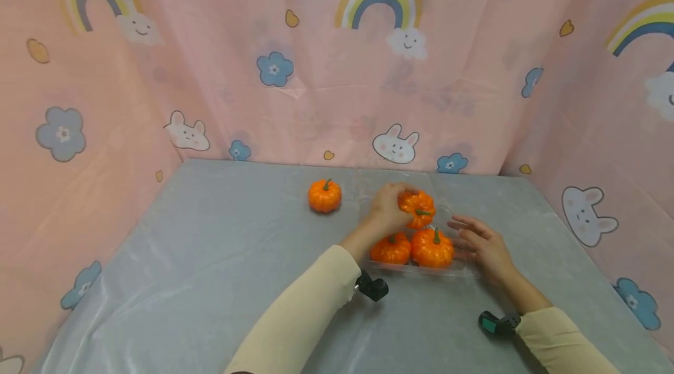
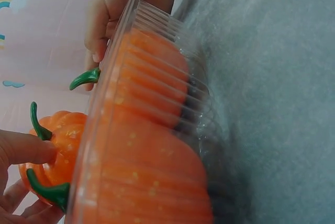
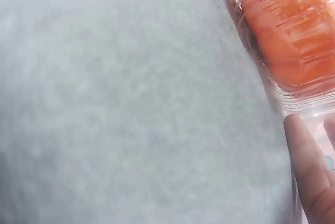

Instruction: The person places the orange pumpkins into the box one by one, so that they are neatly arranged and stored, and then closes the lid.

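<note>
My left hand grips a small orange pumpkin with a green stem, thumb on one side and fingers on the other. It is at the far part of a clear plastic box. Two more pumpkins sit in the near part of that box: one on the left and a fuller one beside it. At the box's right end is my right hand, fingers extended. In the right wrist view a fingertip lies by the box's corner; whether it touches the plastic I cannot tell.
Another orange pumpkin stands alone on the grey cloth-covered table, left of the box. A pink curtain with rainbows and rabbits hangs behind and at both sides. The box's transparent lid appears to lie at its back.
</note>
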